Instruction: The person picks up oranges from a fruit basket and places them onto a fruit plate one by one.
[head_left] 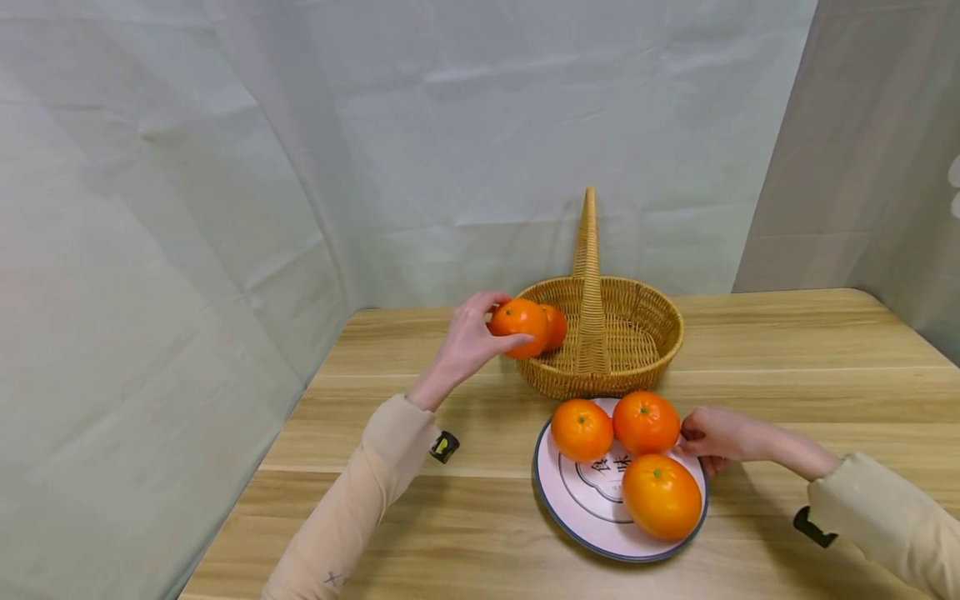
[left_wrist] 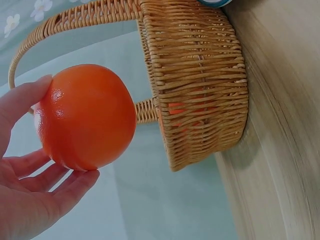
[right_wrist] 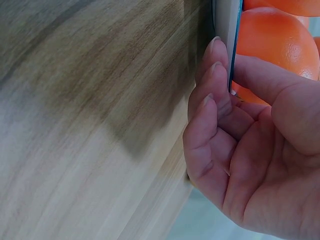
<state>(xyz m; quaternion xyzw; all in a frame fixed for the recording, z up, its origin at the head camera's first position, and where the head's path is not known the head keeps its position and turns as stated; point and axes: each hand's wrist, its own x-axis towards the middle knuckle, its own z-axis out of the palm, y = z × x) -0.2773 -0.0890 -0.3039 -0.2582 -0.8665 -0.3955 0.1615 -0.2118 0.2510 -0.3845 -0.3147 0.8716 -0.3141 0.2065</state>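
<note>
My left hand holds an orange at the left rim of the wicker basket. In the left wrist view, thumb and fingers grip that orange from the side, above the basket's rim. Another orange sits inside the basket at its left end. My right hand pinches the right rim of a white plate with a dark blue edge, thumb above and fingers curled beneath. On the plate lie three more oranges: one at back left, one at back right and one in front.
The basket's tall handle arches over its middle. The plate stands right in front of the basket on a wooden table. Pale curtains hang behind the table and along its left side.
</note>
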